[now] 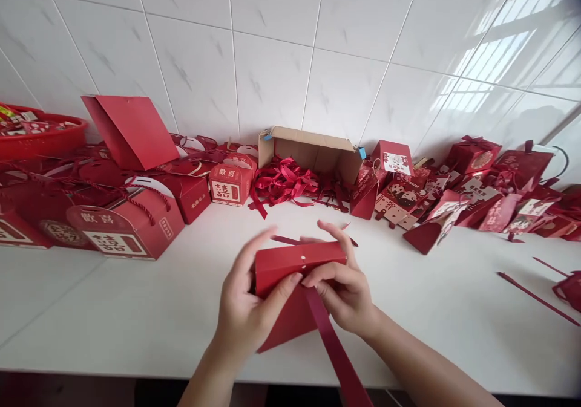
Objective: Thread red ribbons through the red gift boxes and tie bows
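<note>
Near the front of the white table, a red box (pixel 284 319) is held between both hands, with two small holes along its top edge. My left hand (pixel 254 298) grips its left side, the thumb pressed on the upper front face. My right hand (pixel 342 286) pinches a dark red ribbon (pixel 333 346) at the front face just below the holes, while its other fingers reach over the right side. The ribbon hangs down past the table's front edge. Another piece of ribbon shows behind the box, its far parts partly hidden.
Behind stands an open cardboard box (pixel 313 136) with a heap of red ribbons (pixel 285 180). Gift boxes (pixel 136 219) crowd the left, beside a red basin (pixel 45 144). More red boxes (pixel 399 195) lie at right, with loose ribbon (pixel 538 298). A tiled wall (pixel 272 74) rises behind.
</note>
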Available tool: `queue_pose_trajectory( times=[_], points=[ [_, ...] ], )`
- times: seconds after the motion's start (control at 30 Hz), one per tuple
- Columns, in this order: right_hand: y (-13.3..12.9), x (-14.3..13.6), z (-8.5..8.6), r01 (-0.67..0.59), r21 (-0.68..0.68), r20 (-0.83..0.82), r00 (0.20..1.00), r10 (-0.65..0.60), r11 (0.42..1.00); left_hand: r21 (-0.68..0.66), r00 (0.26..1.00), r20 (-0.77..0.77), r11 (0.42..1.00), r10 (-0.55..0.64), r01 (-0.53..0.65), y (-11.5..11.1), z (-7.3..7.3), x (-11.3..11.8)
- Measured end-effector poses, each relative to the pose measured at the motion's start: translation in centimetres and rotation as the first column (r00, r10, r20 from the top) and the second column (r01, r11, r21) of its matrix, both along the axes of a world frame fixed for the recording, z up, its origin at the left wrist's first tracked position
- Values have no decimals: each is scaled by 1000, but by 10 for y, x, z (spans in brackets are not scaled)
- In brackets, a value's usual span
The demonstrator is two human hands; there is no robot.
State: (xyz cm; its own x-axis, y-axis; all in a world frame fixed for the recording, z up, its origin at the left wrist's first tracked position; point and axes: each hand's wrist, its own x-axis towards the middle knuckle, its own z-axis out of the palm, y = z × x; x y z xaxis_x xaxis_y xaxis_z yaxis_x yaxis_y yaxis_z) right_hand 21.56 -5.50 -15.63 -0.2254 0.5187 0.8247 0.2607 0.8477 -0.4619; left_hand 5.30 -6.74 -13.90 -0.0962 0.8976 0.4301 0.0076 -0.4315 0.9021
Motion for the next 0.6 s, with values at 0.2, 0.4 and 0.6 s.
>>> queue_pose_trajectory(
  times=[0.2,0.4,0.6],
  points=[
    [-5,-3,0,43,-6,-24,999,-43,999,105,988,-146,992,-48,64,3,-7,-2],
    [-13,-5,-1,140,84,-24,990,-139,987,90,974,-47,970,-221,224,-2,-11,-4],
    [-20,-6,3,148,129,0,989,-149,981,228,967,-83,940,-242,255,-2,-12,-3]
  ],
)
